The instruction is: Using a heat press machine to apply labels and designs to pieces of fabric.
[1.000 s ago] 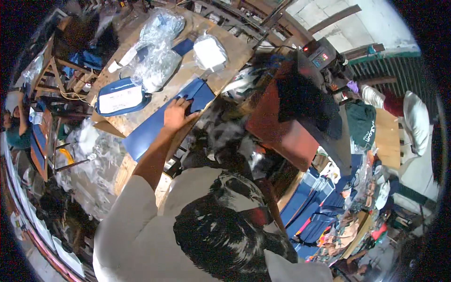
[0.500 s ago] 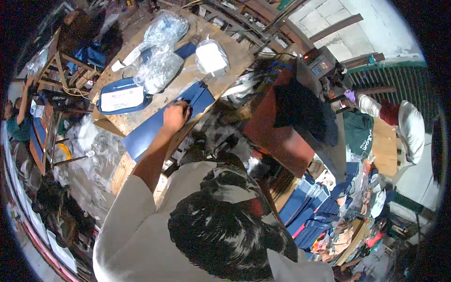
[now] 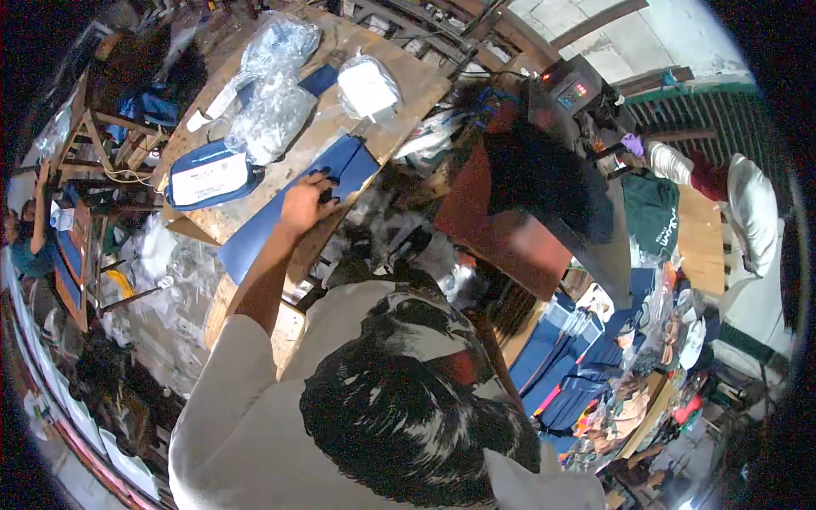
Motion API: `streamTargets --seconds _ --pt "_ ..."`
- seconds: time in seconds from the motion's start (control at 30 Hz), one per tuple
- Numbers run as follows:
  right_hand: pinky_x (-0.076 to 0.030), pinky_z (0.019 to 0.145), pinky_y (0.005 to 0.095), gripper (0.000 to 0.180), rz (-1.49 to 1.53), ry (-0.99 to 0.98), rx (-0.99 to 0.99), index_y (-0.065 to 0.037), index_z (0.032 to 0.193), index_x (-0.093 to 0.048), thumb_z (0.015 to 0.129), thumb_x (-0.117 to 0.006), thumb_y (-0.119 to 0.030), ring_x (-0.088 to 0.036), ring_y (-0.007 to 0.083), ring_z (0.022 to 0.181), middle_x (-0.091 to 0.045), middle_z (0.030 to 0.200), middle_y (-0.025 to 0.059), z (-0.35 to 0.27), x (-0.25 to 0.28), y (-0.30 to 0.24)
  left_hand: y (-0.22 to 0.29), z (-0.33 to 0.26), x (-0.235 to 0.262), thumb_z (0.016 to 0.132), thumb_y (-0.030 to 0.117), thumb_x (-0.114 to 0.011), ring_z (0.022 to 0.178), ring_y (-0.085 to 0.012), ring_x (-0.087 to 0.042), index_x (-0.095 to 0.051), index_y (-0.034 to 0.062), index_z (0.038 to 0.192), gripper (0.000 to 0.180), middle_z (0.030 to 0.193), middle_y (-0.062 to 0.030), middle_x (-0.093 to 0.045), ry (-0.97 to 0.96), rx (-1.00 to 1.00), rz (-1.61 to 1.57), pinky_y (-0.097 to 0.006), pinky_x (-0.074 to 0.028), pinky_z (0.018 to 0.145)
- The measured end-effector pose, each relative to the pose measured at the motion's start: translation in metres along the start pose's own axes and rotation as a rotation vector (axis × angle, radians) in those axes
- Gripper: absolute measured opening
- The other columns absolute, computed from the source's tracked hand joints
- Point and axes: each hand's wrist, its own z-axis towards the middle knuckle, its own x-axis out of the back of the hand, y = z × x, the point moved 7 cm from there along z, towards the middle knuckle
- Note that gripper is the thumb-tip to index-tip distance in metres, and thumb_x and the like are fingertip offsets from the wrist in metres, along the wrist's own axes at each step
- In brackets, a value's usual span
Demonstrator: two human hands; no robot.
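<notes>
My left hand (image 3: 304,202) rests on a long blue panel (image 3: 268,225) of smooth material lying along the near edge of the wooden table. Its fingers are curled near the panel's folded far end, around a dark shape too small to make out. My right hand does not show. Left of the panel, a blue zipped pouch (image 3: 189,194) with a white label lies on the table. Crumpled clear plastic bags (image 3: 274,115) sit beyond it, and a white packet (image 3: 370,89) in clear wrap lies to the right of them.
The wooden table (image 3: 416,81) extends away from me. A control box (image 3: 580,87) with a lit display stands at the back right. Blue pieces (image 3: 544,357) are piled at the lower right. Loose plastic (image 3: 161,280) litters the left. A person (image 3: 34,246) is at the far left.
The whole view has shifted slightly. My left hand stays on the blue panel, its fingers now a little more extended toward the folded end.
</notes>
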Motion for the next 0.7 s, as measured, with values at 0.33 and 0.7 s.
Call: streamTargets --seconds 0.33,0.7 --pt "-0.050 0.070 0.0428 0.020 -0.268 0.226 0.130 -0.009 0.099 -0.071 0.090 -0.065 -0.026 -0.060 0.0284 0.075 -0.068 0.084 0.0093 0.002 -0.017 0.035 0.000 0.022 -0.010 0.073 0.018 -0.079 0.108 -0.0357 -0.064 -0.071 0.0121 0.110 0.039 0.127 -0.0182 -0.062 -0.106 -0.042 -0.061 -0.043 -0.052 0.093" --pt "-0.049 0.083 0.0466 0.033 -0.919 -0.099 0.174 -0.010 0.112 -0.065 0.092 -0.058 -0.035 -0.062 0.0296 0.095 -0.067 0.108 0.0132 0.018 -0.025 -0.052 -0.013 -0.009 -0.025 0.086 0.020 -0.056 0.085 -0.0382 -0.067 -0.067 0.0092 0.093 0.017 0.092 -0.0146 -0.070 -0.099 0.224 0.307 -0.051 -0.056 0.072"
